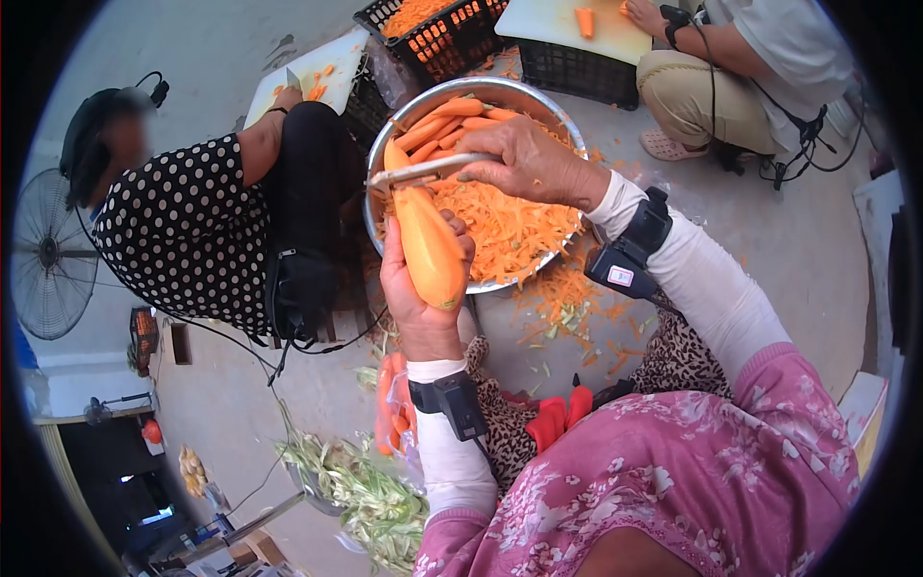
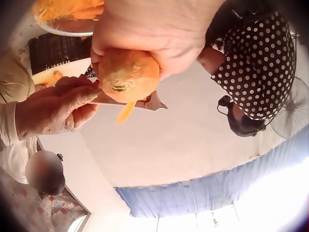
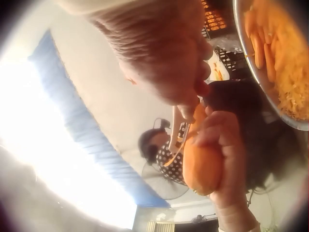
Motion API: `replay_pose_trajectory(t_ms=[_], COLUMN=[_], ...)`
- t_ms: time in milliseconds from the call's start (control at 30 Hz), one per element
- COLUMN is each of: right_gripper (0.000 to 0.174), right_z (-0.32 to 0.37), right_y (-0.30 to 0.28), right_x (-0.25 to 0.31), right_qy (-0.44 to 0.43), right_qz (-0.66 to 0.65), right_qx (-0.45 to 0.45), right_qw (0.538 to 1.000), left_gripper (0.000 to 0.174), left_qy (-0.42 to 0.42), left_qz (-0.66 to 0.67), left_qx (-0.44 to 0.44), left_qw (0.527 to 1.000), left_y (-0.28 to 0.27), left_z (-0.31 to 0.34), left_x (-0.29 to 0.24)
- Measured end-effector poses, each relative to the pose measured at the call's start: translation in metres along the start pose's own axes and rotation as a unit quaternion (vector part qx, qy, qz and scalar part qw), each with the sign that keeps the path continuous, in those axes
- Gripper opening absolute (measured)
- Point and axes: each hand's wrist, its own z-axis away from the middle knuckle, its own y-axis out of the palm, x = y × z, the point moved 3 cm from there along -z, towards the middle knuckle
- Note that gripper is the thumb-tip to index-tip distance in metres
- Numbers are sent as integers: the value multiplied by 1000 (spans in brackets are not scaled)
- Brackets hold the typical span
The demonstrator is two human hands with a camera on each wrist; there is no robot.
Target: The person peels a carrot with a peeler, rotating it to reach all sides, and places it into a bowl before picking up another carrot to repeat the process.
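Note:
In the head view my left hand (image 1: 411, 315) grips a thick, smooth orange carrot (image 1: 433, 255) from below, its blunt end toward me. My right hand (image 1: 543, 165) holds a pale-handled peeler (image 1: 428, 171) by one end, with its blade across the carrot's upper part. A strip of peel (image 2: 125, 112) hangs from the blade in the left wrist view. The right wrist view shows the carrot (image 3: 203, 166) tilted, fingers wrapped round its side. Behind the hands, a metal basin (image 1: 569, 117) holds whole carrots (image 1: 423, 135) and a heap of orange peelings (image 1: 505, 231).
Black crates (image 1: 447, 43) and cutting boards (image 1: 524, 21) stand beyond the basin. One person (image 1: 183, 226) sits close at left; another (image 1: 769, 67) crouches at upper right. Scattered peelings (image 1: 558, 293) lie on the floor. Nearer are a bag of carrots (image 1: 387, 404) and pale green husks (image 1: 380, 510).

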Motion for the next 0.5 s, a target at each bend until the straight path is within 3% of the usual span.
replay_pose_trajectory(t_ms=[100,233,300,333,367,500], right_gripper=[18,22,22,22,22,25], right_z=[-10,-9,-6,-7,-7,-5], right_y=[-8,-3,-3,-4,-7,-8], right_x=[-20,-56,-58,-55,-49,-40], right_qy=[7,86,126,164,161,148], right_qz=[74,171,145,118,118,86], right_qx=[-60,-99,-95,-89,-87,-73], right_qw=[995,976,977,975,976,983], left_gripper=[41,42,43,44,45,46], left_qy=[-16,-30,-26,-7,14,16], left_qz=[-35,-55,-56,-59,-62,-35], left_qx=[1,19,32,-2,-35,-31], left_qw=[999,998,998,998,997,999], left_y=[1,1,2,0,-2,-8], left_z=[-2,-5,-5,-5,-4,-5], left_x=[6,7,5,2,-1,-7])
